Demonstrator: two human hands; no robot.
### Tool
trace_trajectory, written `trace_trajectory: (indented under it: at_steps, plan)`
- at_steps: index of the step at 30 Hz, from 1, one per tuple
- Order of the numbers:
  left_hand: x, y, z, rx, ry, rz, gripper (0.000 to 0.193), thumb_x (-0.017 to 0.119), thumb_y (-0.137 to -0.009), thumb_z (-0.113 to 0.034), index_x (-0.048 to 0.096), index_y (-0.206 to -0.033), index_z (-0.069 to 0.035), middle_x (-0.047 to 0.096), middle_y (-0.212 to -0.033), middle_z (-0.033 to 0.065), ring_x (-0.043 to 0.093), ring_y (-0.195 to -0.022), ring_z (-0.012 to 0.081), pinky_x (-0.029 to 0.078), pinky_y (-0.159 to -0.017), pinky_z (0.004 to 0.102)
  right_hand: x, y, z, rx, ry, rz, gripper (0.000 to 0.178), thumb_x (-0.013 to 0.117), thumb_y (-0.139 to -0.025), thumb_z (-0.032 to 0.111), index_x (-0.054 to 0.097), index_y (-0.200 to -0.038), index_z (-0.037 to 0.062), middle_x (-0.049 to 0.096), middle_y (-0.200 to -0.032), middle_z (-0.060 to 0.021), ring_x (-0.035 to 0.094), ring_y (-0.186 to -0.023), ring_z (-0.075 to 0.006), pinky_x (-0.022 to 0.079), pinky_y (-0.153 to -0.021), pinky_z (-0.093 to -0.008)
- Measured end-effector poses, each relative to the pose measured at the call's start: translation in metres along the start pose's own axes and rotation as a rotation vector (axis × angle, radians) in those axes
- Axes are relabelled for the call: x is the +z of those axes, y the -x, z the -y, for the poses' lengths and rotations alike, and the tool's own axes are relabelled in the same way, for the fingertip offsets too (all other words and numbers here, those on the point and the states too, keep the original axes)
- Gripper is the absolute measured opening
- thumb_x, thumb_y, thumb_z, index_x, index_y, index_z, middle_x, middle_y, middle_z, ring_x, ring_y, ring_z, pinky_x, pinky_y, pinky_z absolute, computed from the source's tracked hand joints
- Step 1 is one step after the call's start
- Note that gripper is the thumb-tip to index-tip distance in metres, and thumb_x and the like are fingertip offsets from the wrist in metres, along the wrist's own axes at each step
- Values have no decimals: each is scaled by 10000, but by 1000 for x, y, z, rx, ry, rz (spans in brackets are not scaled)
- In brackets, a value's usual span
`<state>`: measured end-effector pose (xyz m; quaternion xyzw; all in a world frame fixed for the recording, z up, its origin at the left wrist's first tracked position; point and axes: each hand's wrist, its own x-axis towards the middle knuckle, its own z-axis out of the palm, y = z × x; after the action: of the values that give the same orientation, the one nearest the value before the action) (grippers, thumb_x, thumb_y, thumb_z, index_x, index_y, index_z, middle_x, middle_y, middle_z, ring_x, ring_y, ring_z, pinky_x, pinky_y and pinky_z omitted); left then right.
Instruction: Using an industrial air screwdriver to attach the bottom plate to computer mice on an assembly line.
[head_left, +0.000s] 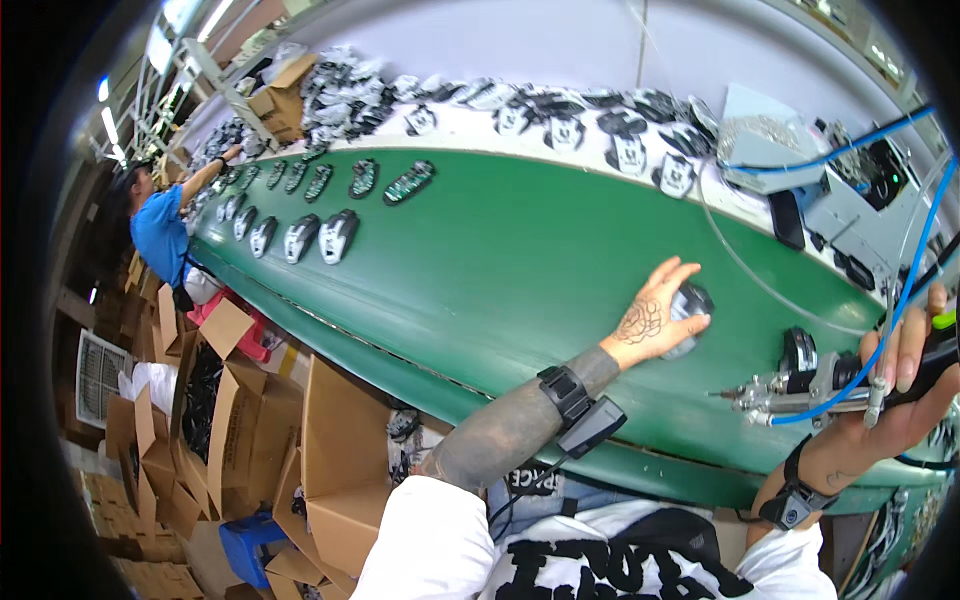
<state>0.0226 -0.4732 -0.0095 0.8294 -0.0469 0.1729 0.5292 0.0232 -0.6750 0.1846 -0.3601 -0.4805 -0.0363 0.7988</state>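
Observation:
My left hand (655, 318) is curled around a grey and black plastic housing (692, 300) on the green belt, with the thumb on its near side and the fingers on its far side. The palm hides part of that housing. At the right, my right hand (908, 365) grips a powered screwdriver (820, 385) fed by a blue air hose (915, 270). Its thin tip points left, short of the left hand and apart from the housing. Another dark housing (798, 350) lies on the belt just beyond the tool.
Rows of housings (300, 238) and green circuit boards (408, 183) lie at the belt's far left. More housings (628, 150) line the white ledge beside a tray of small parts (765, 135). Cardboard boxes (345, 450) stand at lower left. A person in blue (160, 228) works farther along.

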Motion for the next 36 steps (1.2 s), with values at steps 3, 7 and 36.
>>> trace_trajectory:
  at_steps: [3,7,36]
  plan:
    - [-43,-6,3,-44,132,27,579,689,-733,-254,444,-1222,-62,391,-1283,159,431,-1163,286,384,-953,384,4,9,-4,83,37,-88,525,442,-895,435,327,-1141,-15,454,-620,-41,472,-506,-139,413,-466,-215]
    - [-189,-2,58,26,-493,-350,463,697,-724,-254,524,-1091,-31,490,-1138,145,456,-1089,267,402,-898,374,29,15,-22,180,290,-343,775,563,-782,553,248,-1196,-22,438,-707,-41,479,-618,-126,406,-551,-203]
    - [-356,-37,135,-159,-831,-68,668,715,-675,-337,457,-1234,-76,477,-1180,152,455,-1117,293,370,-946,353,14,4,-28,150,233,-288,676,574,-804,487,235,-1113,-10,482,-645,-64,517,-507,-156,455,-449,-208]
